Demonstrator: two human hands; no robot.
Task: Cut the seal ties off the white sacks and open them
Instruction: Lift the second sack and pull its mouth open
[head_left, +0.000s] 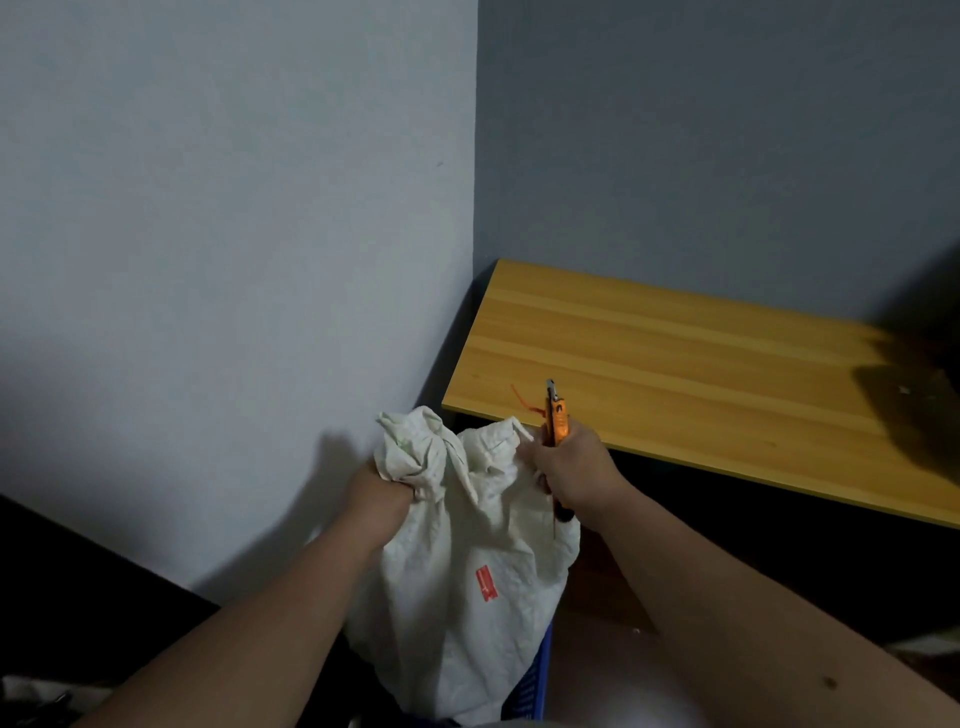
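Sack: your white sack (467, 587) stands upright between your 2 forearms; it is crumpled, soft, matte fabric with a small red rectangular label (486, 583) on the side facing you.
Crate: a blue slatted plastic crate (535, 686) shows just beside the sack's lower right edge.
Sack mouth: the top of the sack is bunched into 2 wrinkled peaks with a dip between them.
Left hand: your left hand (382, 493) has its fingers curled into the left peak of the sack and grips a fistful of cloth there.
Right hand: your right hand (569, 470) is wrapped around an orange utility knife (557, 421) at the sack's right peak, and its fingertips touch the cloth.
Knife: slim, hard plastic body with a dark tip pointing up and away from you, above the sack's right peak.
Seal tie: a thin red seal tie (524, 402) lies on the table just beyond the sack's right peak, beside the knife tip.
Table: a smooth wood-grain table (701, 374) stands behind and to the right of the sack.
Walls: plain grey walls (234, 208) meet in a corner behind the sack.
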